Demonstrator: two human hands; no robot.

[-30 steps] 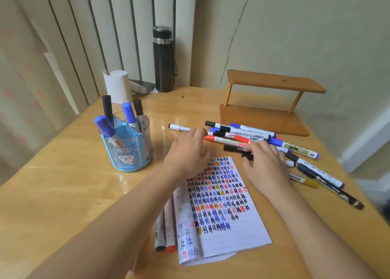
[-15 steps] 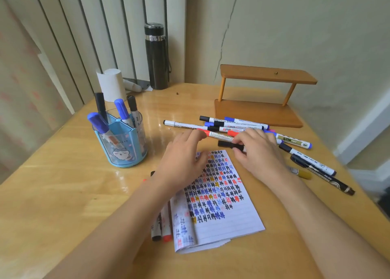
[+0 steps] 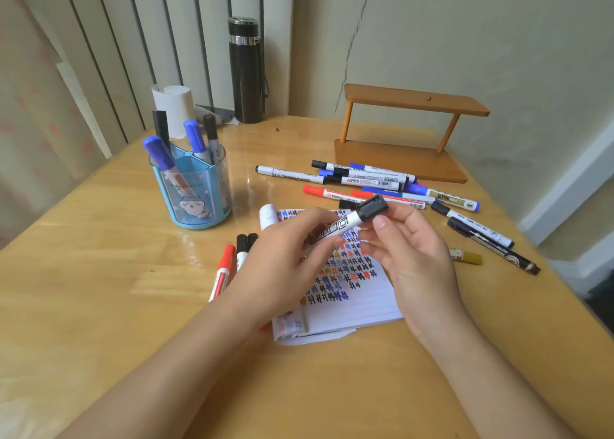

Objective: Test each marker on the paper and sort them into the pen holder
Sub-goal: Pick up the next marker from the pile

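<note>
A black-capped white marker (image 3: 352,221) is held above the paper (image 3: 352,282), which is covered with coloured test marks. My left hand (image 3: 285,262) grips the marker's barrel. My right hand (image 3: 408,252) pinches its black cap with thumb and fingers. A blue pen holder (image 3: 194,189) at the left holds several markers. A pile of loose markers (image 3: 368,182) lies behind the paper, and a few more markers (image 3: 232,265) lie left of it, partly under my left hand.
A wooden two-tier stand (image 3: 405,139) sits at the back right. A black flask (image 3: 246,73) and a white paper roll (image 3: 174,109) stand at the back by the window. More markers (image 3: 488,242) lie near the table's right edge.
Both hands were down on the marker pile; they have since lifted one black-capped marker above the paper, left hand on the barrel, right hand on the cap.
</note>
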